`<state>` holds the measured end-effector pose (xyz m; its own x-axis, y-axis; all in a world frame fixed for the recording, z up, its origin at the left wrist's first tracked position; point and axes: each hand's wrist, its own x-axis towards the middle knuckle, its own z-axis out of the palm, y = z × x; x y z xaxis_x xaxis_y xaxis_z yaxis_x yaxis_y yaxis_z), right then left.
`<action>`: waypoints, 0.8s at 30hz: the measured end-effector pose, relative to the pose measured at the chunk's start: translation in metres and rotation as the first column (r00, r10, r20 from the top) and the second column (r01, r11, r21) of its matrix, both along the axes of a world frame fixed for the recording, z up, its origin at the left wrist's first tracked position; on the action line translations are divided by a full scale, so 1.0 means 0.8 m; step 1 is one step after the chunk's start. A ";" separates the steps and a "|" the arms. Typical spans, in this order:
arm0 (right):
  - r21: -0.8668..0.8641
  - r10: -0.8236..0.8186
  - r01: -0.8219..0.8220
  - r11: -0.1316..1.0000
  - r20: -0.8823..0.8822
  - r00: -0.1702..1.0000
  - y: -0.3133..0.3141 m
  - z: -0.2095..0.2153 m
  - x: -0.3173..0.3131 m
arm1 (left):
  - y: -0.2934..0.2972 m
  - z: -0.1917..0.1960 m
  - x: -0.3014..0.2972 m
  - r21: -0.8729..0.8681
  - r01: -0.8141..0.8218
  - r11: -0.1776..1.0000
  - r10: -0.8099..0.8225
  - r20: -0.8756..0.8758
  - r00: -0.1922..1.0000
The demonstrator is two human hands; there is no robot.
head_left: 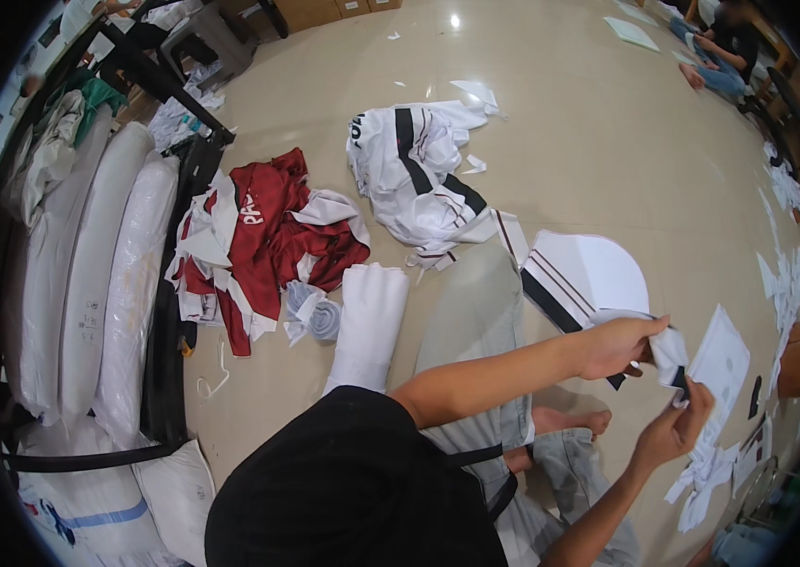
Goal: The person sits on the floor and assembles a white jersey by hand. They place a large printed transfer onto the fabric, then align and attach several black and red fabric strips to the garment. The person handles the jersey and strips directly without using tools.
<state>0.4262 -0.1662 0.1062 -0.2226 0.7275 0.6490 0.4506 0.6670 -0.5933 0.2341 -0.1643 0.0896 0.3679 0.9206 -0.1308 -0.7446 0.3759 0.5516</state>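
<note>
My left hand (619, 345) and my right hand (669, 430) both grip a small white fabric piece with a black stripe (672, 357), held up above the floor to my right. My left hand pinches its upper edge and my right hand pinches its lower end. Just beyond it on the floor lies a larger white cut panel with dark stripes (589, 274). A white sheet (723, 364) lies right of my hands. My grey-trousered legs (476, 331) stretch out below my arms.
A red and white garment heap (268, 236) and a white and black garment heap (419, 170) lie on the beige floor. A white fabric roll (367, 321) rests by my leg. White padded rolls (107, 274) line the left rack. Another person (723, 47) sits far right.
</note>
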 end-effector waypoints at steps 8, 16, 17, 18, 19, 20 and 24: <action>-0.260 -0.093 0.025 0.965 -0.253 0.963 0.001 0.049 -0.027 | -0.053 0.084 -0.008 0.887 -0.328 0.326 0.936 -0.255 0.243; -0.446 0.450 -0.299 0.844 0.283 0.847 0.002 0.112 0.007 | -0.030 0.079 -0.042 0.749 0.223 0.624 0.406 -0.555 0.726; -0.384 0.436 -0.294 0.875 0.364 0.823 0.002 0.119 0.011 | -0.035 0.079 -0.045 0.700 0.262 0.665 0.351 -0.602 0.717; -0.314 0.406 -0.285 0.906 0.445 0.798 0.002 0.123 0.011 | -0.035 0.079 -0.045 0.652 0.303 0.695 0.291 -0.640 0.711; -0.251 0.349 -0.266 0.931 0.399 0.848 -0.005 0.118 0.008 | -0.034 0.077 -0.042 0.651 0.305 0.695 0.279 -0.635 0.720; -0.323 0.352 -0.250 0.913 0.313 0.882 -0.009 0.118 0.006 | -0.034 0.076 -0.038 0.650 0.306 0.696 0.266 -0.629 0.730; -0.428 0.252 -0.243 0.871 -0.038 0.967 -0.016 0.104 -0.003 | -0.037 0.082 -0.031 0.610 0.430 0.666 0.296 -0.745 0.597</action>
